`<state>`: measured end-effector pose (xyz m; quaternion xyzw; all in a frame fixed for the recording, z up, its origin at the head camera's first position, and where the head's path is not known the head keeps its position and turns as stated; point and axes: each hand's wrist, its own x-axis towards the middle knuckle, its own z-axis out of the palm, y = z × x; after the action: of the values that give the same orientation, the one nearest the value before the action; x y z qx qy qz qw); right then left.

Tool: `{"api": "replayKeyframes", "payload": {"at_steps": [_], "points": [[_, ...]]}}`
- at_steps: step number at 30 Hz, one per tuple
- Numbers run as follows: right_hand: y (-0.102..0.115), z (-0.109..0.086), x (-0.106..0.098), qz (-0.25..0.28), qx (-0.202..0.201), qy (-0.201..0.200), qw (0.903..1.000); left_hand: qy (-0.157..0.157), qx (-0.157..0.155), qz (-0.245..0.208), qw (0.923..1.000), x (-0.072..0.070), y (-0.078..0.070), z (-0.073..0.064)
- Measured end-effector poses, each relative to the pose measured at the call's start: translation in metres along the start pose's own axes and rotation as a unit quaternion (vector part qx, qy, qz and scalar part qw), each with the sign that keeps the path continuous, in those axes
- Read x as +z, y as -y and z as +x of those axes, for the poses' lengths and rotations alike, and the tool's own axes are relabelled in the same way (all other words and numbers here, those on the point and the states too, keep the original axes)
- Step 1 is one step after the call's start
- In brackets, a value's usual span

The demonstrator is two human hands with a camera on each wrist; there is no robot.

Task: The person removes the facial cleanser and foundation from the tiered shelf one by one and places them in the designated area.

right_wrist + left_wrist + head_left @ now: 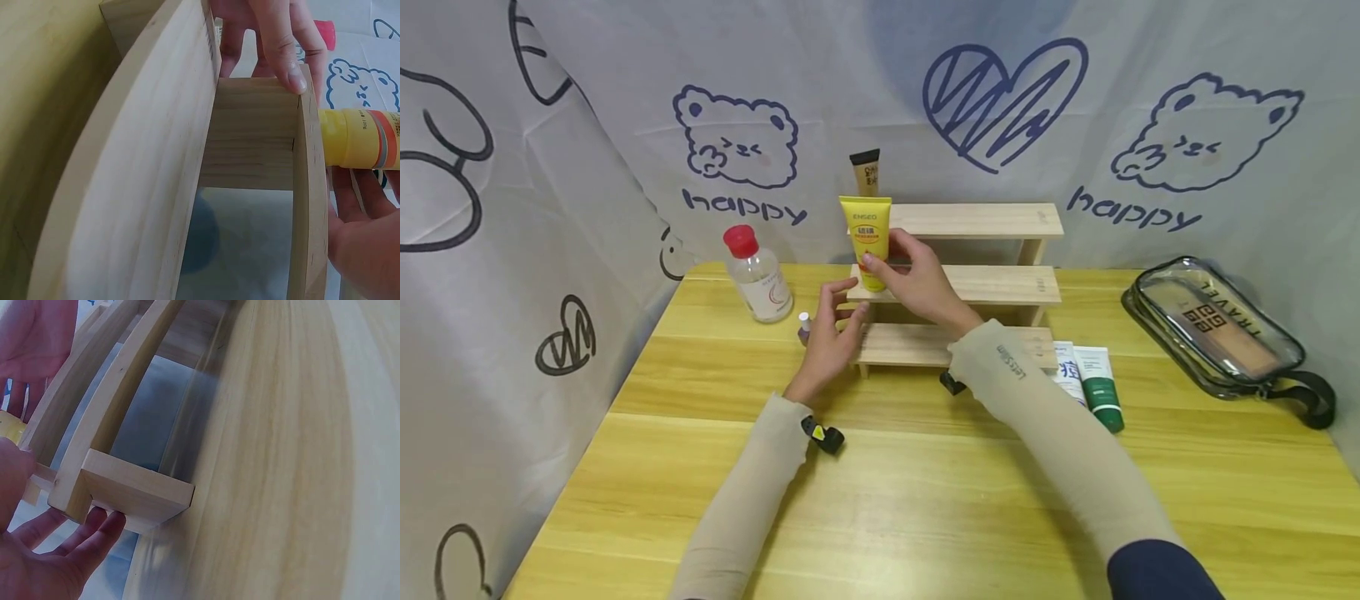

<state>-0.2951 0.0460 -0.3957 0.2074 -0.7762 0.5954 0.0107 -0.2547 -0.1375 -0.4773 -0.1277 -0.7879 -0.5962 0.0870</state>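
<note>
A three-tier wooden shelf (992, 285) stands on the table. My right hand (921, 282) holds a yellow tube (871, 229) cap-down at the left end of the middle tier, thumb across its front. In the right wrist view the cap (334, 137) of the tube meets the board. My left hand (833, 337) is at the shelf's left end. Its thumb (292, 75) touches the edge by the middle board, with the other fingers (103, 540) against the outside of the side panel. Behind the yellow tube, a beige tube with a black end (866, 171) stands on the top tier.
Left of the shelf stands a clear bottle with a red cap (760, 279); a small white-capped bottle (804, 327) is by the left hand. On the right, a white tube (1067, 371) and a green-and-white tube (1099, 387) lie beside the shelf, and a clear travel pouch (1221, 329) farther off.
</note>
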Motion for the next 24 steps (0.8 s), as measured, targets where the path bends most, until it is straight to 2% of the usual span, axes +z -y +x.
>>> {"api": "replayKeyframes", "payload": {"at_steps": [12,20,24], "points": [[-0.001,-0.003,0.001,-0.010,0.002,-0.003,0.9999,0.001,0.001,0.000,1.0000,0.001,-0.002,0.000],[0.003,-0.008,-0.002,-0.005,-0.014,-0.013,0.9998,0.003,-0.005,-0.001,1.0000,0.000,-0.003,0.001],[0.003,-0.012,-0.005,-0.007,-0.006,-0.015,0.9998,0.005,-0.008,-0.003,1.0000,-0.001,-0.002,0.000]]}}
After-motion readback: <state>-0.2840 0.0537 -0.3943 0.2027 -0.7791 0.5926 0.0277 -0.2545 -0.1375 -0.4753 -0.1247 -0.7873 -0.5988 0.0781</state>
